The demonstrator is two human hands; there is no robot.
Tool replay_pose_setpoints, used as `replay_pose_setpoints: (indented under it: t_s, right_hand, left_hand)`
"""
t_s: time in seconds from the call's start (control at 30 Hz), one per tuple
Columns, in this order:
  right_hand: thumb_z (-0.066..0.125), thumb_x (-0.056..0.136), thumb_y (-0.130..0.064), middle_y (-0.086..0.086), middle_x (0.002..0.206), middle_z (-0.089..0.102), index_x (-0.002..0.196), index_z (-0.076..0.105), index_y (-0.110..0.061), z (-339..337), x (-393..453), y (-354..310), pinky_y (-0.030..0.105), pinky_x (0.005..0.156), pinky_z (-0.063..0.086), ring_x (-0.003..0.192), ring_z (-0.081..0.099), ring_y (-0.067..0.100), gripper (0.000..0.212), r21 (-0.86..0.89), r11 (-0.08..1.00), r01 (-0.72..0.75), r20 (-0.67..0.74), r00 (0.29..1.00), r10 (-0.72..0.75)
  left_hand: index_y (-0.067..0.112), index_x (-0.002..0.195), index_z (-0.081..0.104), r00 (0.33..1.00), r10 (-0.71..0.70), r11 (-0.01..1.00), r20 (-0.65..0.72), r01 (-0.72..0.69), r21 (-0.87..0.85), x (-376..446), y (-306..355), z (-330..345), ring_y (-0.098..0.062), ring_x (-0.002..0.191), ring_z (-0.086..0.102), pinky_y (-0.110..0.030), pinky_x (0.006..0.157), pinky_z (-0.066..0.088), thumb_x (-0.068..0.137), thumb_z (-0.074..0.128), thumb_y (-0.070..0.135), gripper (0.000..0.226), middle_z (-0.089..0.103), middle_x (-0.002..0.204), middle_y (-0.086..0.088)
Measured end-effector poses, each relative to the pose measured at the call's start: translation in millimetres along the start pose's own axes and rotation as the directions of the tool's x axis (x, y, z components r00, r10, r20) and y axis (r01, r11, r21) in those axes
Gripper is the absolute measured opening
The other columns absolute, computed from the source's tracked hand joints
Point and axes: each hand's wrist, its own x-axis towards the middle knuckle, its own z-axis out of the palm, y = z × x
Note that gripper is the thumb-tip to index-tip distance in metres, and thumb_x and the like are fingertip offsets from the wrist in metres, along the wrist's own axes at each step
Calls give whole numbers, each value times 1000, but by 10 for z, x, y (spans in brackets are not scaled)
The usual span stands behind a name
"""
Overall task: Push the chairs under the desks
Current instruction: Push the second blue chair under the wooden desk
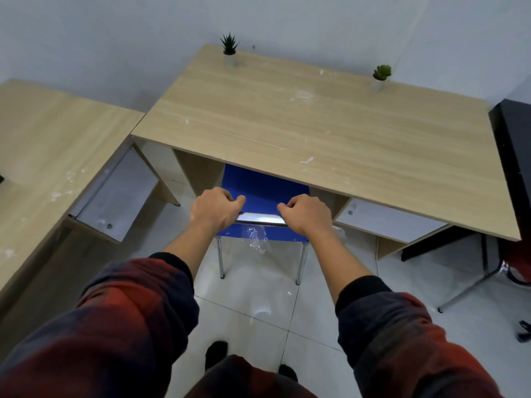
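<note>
Both hands grip the chrome top rail of the blue chair [265,193]: left hand [215,209] and right hand [306,215] with fingers curled over it. Chair seat sits partly under the wooden desk [316,124], back legs out on the tiled floor [253,300]. Two small potted plants [230,48] stand along the desk's far edge.

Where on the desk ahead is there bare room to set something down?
The desk top is bare from its front edge back to the two potted plants. Crowded below the front edge: both hands grip the blue chair.
</note>
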Motion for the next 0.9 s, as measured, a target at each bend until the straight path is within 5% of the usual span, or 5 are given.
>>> replay_pose_setpoints:
  t_s: [0.43, 0.63, 0.9]
  right_hand:
    - [55, 91, -47, 0, 81, 69, 82, 75, -20, -270, 616, -433, 29, 66, 42, 78, 62, 23, 36, 67, 995, -79, -112, 990, 86]
    - [52, 93, -54, -4, 64, 62, 59, 59, -23, -174, 486, -395, 29, 57, 36, 66, 58, 18, 47, 13, 993, -120, -25, 992, 120]
    - [39, 96, -67, -3, 60, 57, 61, 59, -19, 189, -59, -485, 30, 60, 37, 60, 54, 15, 63, -84, 994, -75, -16, 997, 74]
  left_hand:
    - [15, 72, 70, 995, 97, 995, 39, -95, -35, 828, 76, -438, -26, 69, 62, -31, 64, 43, 83, 47, 58, 50, 65, 70, -1]
    - [19, 76, 70, 990, 131, 991, 57, -131, -9, 669, -22, -384, -21, 64, 57, -31, 63, 41, 84, 45, 59, 48, 63, 68, 3]
    - [22, 68, 65, 980, 191, 980, 52, -188, -61, 271, -442, -290, -21, 68, 59, -30, 63, 42, 83, 50, 54, 38, 61, 65, 7]
